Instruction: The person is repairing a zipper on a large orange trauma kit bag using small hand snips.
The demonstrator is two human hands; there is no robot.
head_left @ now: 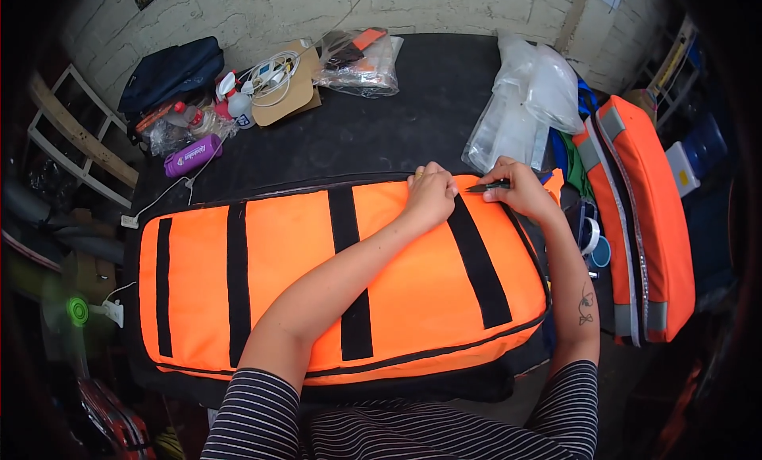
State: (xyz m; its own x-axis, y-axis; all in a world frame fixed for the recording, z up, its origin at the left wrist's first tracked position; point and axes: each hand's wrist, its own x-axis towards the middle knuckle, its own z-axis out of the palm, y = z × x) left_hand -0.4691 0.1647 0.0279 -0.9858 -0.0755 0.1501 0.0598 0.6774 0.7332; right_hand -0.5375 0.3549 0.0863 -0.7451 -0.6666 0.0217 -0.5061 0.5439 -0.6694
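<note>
A long bright-orange bag (294, 261) with black straps across its panel and black edging lies flat in front of me. My left hand (431, 194) is closed at its far edge, pinching the orange fabric there. Just to the right, my right hand (516, 190) grips small thread snips (486, 188), their dark pointed tip directed left toward my left hand. The tip is close to the bag's far right edge; whether it touches a thread is too small to tell. My left forearm crosses over the bag and hides part of a black strap (345, 222).
On the dark table (444, 87) lie clear plastic bags (528, 95), a packaged bundle (361, 63), cardboard with a coiled cable (278, 79), spray bottles (238, 103) and a purple cylinder (193, 156). A second orange bag (655, 222) stands at the right. A small green fan (78, 311) is at the left.
</note>
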